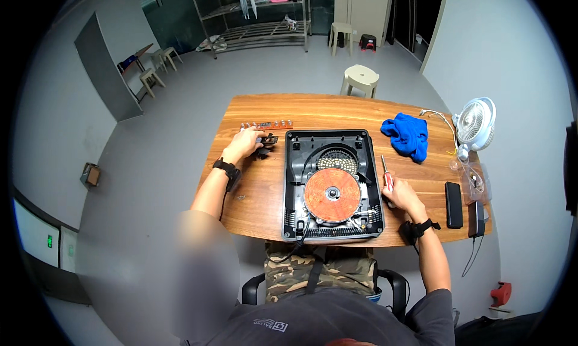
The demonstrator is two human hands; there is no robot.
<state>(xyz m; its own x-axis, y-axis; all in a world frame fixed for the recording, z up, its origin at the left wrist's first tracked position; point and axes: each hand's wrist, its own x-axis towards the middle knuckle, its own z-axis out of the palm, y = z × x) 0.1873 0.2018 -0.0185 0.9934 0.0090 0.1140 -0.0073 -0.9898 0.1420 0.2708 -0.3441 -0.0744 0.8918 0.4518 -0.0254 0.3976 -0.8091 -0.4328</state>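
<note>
In the middle of the table lies an opened induction cooker base (292, 183), a black plastic shell with a round copper coil (317, 196) inside. Behind the coil is a round vent grille (337, 159). My left hand (243, 143) is left of the shell, its fingers closed on a small black cooling fan (262, 153) at the table top. Just behind that hand lies a narrow orange circuit board (278, 125) with several small parts on it. To the right of the shell, my right hand (402, 195) grips the red-and-white handle of a screwdriver (388, 176), its shaft pointing away from me.
A blue cloth (409, 135) lies at the back right, near a white desk fan (475, 124). A black phone-like slab (453, 205), a dark box with a cable (476, 219) and a clear plastic box (481, 183) line the right edge. Small screws (241, 197) lie at left.
</note>
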